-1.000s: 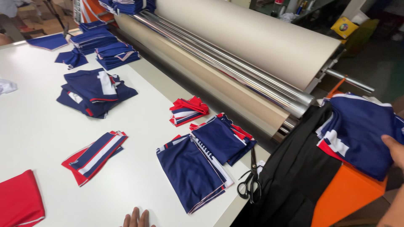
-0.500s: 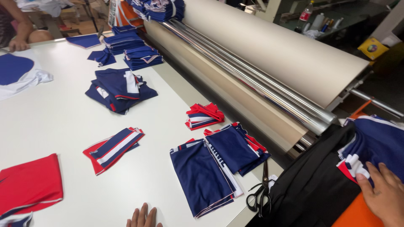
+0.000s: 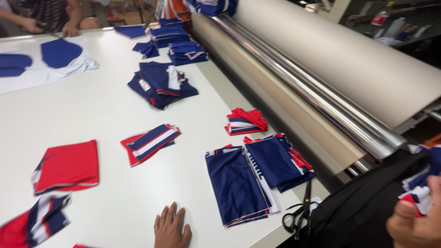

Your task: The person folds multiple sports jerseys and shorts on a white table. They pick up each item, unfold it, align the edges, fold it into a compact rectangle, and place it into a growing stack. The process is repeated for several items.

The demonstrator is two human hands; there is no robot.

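Fabric pieces (image 3: 420,186) gripped, right hand (image 3: 413,225) closed round them.
Left hand (image 3: 172,227) lay flat, empty; bundle had seemingly dropped lower, beside scissors (image 3: 298,213).

Only the person's two hands show, both cut off by the lower edge of the head view. The left hand (image 3: 172,228) is bare — no glove, ring or watch visible, and no sleeve reaches the wrist. The right hand (image 3: 414,221) is bare too, seen large and blurred at the corner — its thumbnail short and unpainted; its wrist lies out of frame.
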